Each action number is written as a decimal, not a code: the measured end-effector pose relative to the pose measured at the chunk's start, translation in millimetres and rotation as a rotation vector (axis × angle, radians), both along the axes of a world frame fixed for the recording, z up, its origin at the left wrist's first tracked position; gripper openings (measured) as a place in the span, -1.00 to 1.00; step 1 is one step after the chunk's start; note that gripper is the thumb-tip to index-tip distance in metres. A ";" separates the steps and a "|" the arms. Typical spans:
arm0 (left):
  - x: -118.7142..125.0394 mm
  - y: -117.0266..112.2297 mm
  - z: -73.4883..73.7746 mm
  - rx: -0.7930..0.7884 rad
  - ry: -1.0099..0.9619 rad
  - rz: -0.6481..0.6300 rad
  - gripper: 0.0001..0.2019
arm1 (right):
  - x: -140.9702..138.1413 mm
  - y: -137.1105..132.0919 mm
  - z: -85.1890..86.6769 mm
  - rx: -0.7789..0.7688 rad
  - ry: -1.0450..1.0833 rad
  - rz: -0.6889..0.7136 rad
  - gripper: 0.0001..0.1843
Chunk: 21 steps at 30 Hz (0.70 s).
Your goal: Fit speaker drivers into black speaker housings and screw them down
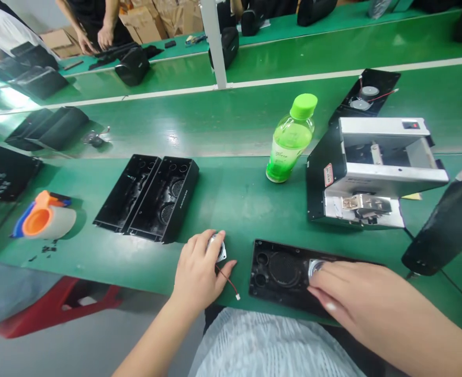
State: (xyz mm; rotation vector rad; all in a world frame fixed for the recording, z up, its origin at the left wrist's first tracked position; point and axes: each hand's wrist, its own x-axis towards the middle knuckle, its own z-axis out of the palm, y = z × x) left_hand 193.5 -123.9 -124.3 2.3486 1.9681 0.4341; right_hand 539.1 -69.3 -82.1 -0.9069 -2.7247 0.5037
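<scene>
Fitting spkr drivers, apparently: L grip [197,267] clamped on driver [218,250] w/ red wire [228,281], near green surface [231,209] edge; R grip [372,298] clamped on 2nd driver [315,268] at black housing [283,269] hole. Needs seating flush.

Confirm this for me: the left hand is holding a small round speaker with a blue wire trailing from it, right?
Not quite: the head view shows the wire is red, not blue. Otherwise that's right: the left hand is holding a small round speaker with the red wire trailing from it.
</scene>
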 end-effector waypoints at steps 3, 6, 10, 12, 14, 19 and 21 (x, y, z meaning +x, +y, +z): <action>-12.3 -3.2 18.3 -0.211 -0.007 -0.104 -0.41 | 25.1 -7.8 -6.1 0.042 0.045 -0.091 -0.72; -33.4 5.2 35.4 -0.328 -0.053 -0.165 -0.43 | 34.3 -16.1 -12.0 0.062 0.062 -0.161 -0.73; -43.2 22.5 69.5 -0.304 -0.259 -0.146 -0.56 | 33.7 -20.2 -11.8 0.054 0.042 -0.174 -0.69; -27.1 26.5 89.7 -0.219 -0.348 -0.168 -0.53 | 34.2 -18.1 -9.1 0.052 0.038 -0.156 -0.66; 2.8 27.8 104.8 -0.193 -0.382 -0.247 -0.48 | 35.8 -14.1 -6.7 0.064 0.046 -0.128 -0.62; 83.9 36.8 102.5 -0.252 -0.156 -0.462 -0.51 | 39.1 -5.7 -9.4 0.073 0.068 -0.052 -0.61; 100.0 43.4 94.1 -0.250 -0.026 -0.473 -0.54 | 40.1 -5.7 -12.6 0.057 0.062 -0.051 -0.61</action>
